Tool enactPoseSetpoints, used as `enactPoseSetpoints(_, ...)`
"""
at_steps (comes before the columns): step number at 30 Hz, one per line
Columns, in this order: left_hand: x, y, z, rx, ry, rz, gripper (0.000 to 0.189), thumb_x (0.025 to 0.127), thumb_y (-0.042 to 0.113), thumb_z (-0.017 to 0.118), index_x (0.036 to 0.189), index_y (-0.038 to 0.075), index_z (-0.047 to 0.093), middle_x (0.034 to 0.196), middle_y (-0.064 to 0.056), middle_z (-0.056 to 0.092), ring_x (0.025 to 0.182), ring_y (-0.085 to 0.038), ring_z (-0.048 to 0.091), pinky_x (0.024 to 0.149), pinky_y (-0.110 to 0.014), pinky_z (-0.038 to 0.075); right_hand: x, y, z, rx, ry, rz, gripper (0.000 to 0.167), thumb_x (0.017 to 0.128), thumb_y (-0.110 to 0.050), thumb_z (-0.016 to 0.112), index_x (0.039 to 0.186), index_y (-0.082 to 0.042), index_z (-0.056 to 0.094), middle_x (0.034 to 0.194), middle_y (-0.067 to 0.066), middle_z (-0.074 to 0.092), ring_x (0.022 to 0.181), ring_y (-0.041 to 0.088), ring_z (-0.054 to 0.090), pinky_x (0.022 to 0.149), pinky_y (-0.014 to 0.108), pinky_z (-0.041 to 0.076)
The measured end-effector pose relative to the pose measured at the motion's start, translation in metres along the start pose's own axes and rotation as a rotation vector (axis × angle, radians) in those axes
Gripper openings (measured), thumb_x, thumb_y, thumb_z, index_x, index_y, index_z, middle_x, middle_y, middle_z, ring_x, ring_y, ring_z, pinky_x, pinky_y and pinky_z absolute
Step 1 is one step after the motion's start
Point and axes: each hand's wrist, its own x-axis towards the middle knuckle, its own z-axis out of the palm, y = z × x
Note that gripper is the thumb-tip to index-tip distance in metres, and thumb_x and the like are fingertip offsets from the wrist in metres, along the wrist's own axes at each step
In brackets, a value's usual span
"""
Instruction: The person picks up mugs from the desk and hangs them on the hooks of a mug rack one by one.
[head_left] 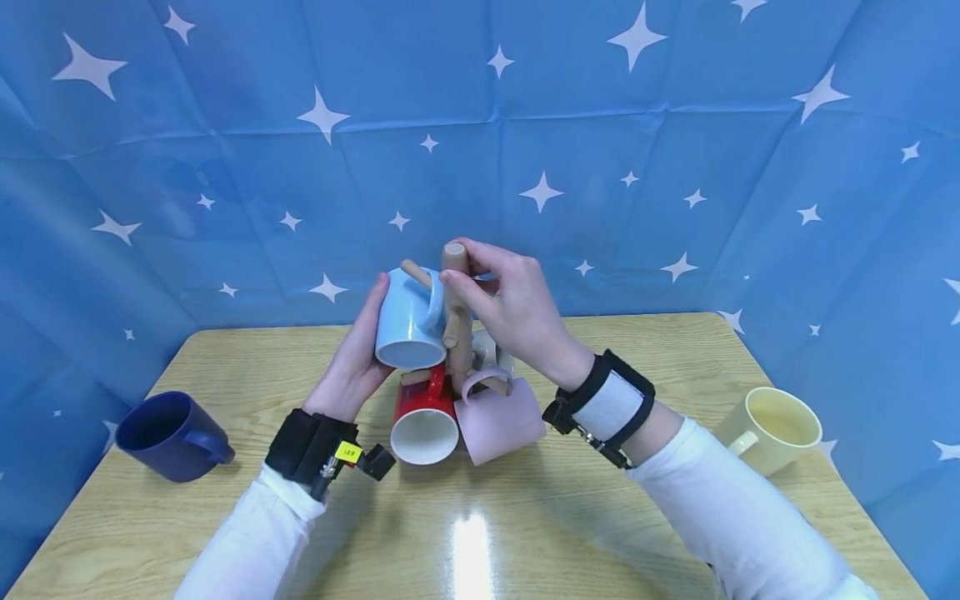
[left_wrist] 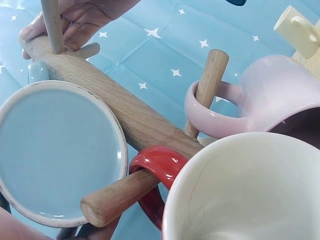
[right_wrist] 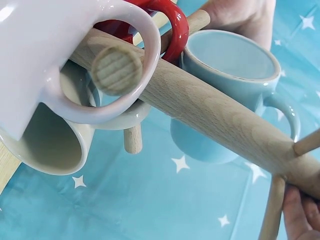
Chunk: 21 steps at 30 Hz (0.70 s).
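Observation:
My left hand (head_left: 358,354) holds a light blue mug (head_left: 405,321) by its side, at the left of a wooden mug tree (head_left: 462,354). The mug's handle (head_left: 433,307) is turned toward the post, close by an upper peg (head_left: 415,272). With thumb and fingers, my right hand (head_left: 517,300) grips the top of the post. On lower pegs hang a red mug (left_wrist: 157,162) with a white inside and a pale pink mug (head_left: 502,423). Behind them hangs an off-white mug (right_wrist: 82,145), mostly hidden in the head view.
A dark blue mug (head_left: 174,437) stands at the left of the wooden table (head_left: 247,367). A pale yellow mug (head_left: 772,425) stands at the right, beside my right sleeve (head_left: 742,508). A blue cloth with white stars (head_left: 480,167) hangs behind the table.

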Motion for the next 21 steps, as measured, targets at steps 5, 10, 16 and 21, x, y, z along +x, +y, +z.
enactPoseSetpoints(5,-0.0001,-0.0007,0.0005,0.006,0.001,0.007,0.076,0.104,0.067,0.040,0.167,0.035,0.010,0.170,-0.003,0.021,0.152,-0.024,0.026,0.135,-0.051,0.016,-0.0006,0.0002,-0.0001,0.000,0.000,-0.001,0.029,0.104,-0.015,0.067,0.127,0.002,0.070,0.107,0.017,0.076,0.096,0.027,0.075,0.086,0.038,0.066)
enactPoseSetpoints(10,-0.0016,-0.0007,0.0009,0.010,-0.012,0.011,0.073,0.107,0.062,0.040,0.167,0.033,0.010,0.165,-0.002,0.025,0.147,-0.022,0.031,0.134,-0.048,0.020,-0.0012,0.0003,0.0002,-0.002,-0.001,0.001,0.030,0.104,-0.016,0.067,0.128,0.002,0.069,0.107,0.017,0.076,0.097,0.026,0.075,0.087,0.039,0.066)
enactPoseSetpoints(16,-0.0023,-0.0001,0.0013,0.028,-0.034,0.021,0.069,0.109,0.056,0.038,0.167,0.032,0.010,0.163,-0.002,0.027,0.144,-0.022,0.034,0.133,-0.050,0.022,-0.0013,-0.0005,-0.0004,-0.002,-0.001,0.003,0.030,0.104,-0.016,0.066,0.129,0.001,0.069,0.109,0.017,0.077,0.098,0.026,0.075,0.087,0.039,0.066)
enactPoseSetpoints(21,-0.0013,0.0011,0.0019,0.046,-0.028,0.016,0.070,0.108,0.056,0.037,0.167,0.030,0.011,0.165,-0.004,0.027,0.147,-0.024,0.033,0.132,-0.053,0.022,-0.0013,-0.0010,-0.0011,-0.013,-0.003,0.009,0.032,0.104,-0.017,0.066,0.131,0.000,0.069,0.110,0.017,0.077,0.099,0.026,0.075,0.088,0.039,0.066)
